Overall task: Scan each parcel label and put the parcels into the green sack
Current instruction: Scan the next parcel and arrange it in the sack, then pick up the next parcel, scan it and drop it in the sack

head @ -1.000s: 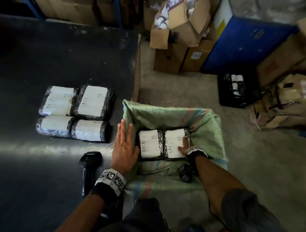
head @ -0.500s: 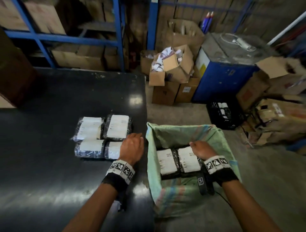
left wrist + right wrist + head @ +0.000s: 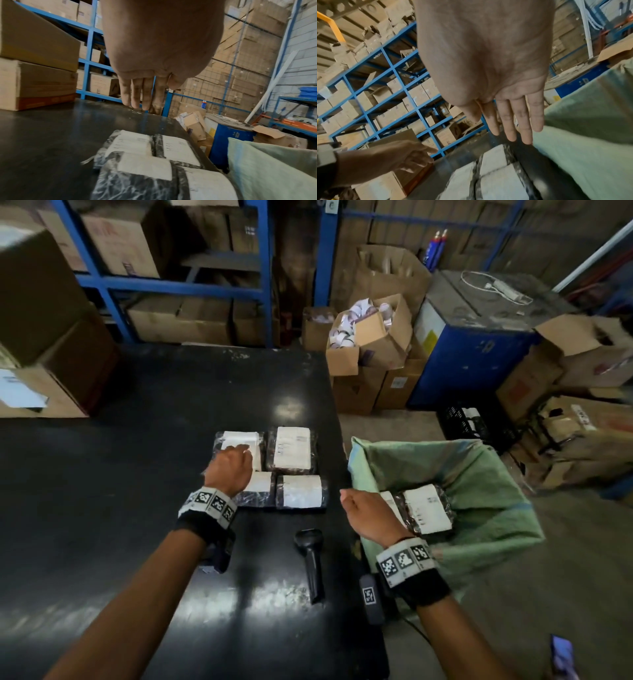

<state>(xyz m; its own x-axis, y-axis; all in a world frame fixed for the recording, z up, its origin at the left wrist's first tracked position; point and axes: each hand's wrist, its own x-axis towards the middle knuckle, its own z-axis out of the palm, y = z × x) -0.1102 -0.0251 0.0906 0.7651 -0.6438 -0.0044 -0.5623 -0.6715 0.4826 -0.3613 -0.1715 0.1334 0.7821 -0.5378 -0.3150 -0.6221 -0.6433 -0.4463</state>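
Black tabletop (image 3: 137,508) fills the left and centre of the head view; four wrapped parcels with white labels sit on it in a two-by-two block just left of the sack: far-left parcel (image 3: 239,445), far-right parcel (image 3: 292,449), near-left parcel (image 3: 259,487), near-right parcel (image 3: 301,491), edges touching or nearly so

Left hand (image 3: 230,470) is over the left column of that block, fingers extended and together per the left wrist view, holding nothing; contact with the far-left parcel can't be confirmed, fingertips are motion-blurred

Right hand (image 3: 368,515) hangs between table edge and sack rim, lower centre-right of the head view; right wrist view shows straight relaxed fingers (image 3: 522,121), nothing held

Green sack (image 3: 479,484) stands open on the floor right of the table; two parcels lie flat side by side inside, labels up: right one, sack parcel (image 3: 428,508), clearly visible, the left one mostly hidden behind the right wrist

Handheld scanner (image 3: 310,559) lies on the table at lower centre, near the table's right edge, untouched by either hand

Background, upper frame: blue shelving (image 3: 260,268) with cardboard boxes, blue cabinet (image 3: 472,364) at upper right, black crate (image 3: 476,422) on the floor beside it
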